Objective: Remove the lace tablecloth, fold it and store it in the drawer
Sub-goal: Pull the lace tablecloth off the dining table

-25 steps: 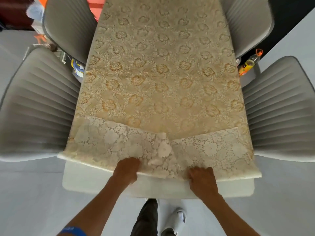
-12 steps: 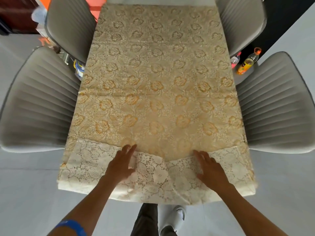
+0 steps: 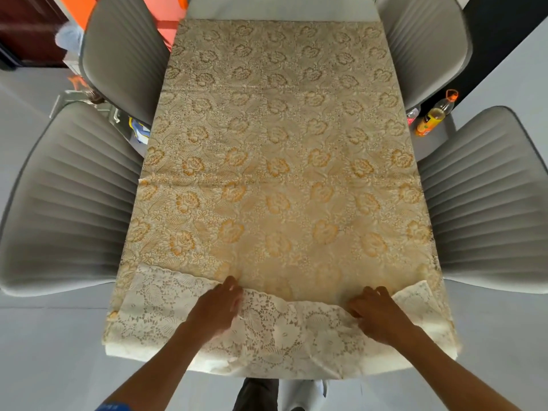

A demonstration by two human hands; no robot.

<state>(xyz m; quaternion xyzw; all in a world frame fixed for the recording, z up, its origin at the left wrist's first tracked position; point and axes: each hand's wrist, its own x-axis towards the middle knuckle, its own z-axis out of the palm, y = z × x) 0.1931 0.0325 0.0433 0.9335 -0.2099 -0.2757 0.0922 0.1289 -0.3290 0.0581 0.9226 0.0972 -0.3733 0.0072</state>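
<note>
The step in hand seems to be the start of folding: the near hem of the lace tablecloth (image 3: 275,161) is turned back onto the table (image 3: 275,8) as a pale band, and both hands are on the far edge of that band.

Left of the tablecloth stand two grey ribbed chairs (image 3: 71,203), their backs close against its long edge, so there is little room on that side. The left hand (image 3: 216,307) lies on the turned band with its fingers curled at the scalloped edge; it appears to pinch the lace, but I cannot tell this surely. The right hand (image 3: 376,314) is at the same edge further right, fingers bent onto the cloth, the grip also not clear.

I judge the next move calls for a firm hold with both hands, then carrying the edge toward the far end, where a strip of bare table shows.

Right of the tablecloth two more grey chairs crowd the edge, and an orange drink bottle (image 3: 434,115) stands on the floor between them. The open room is at the near end.
</note>
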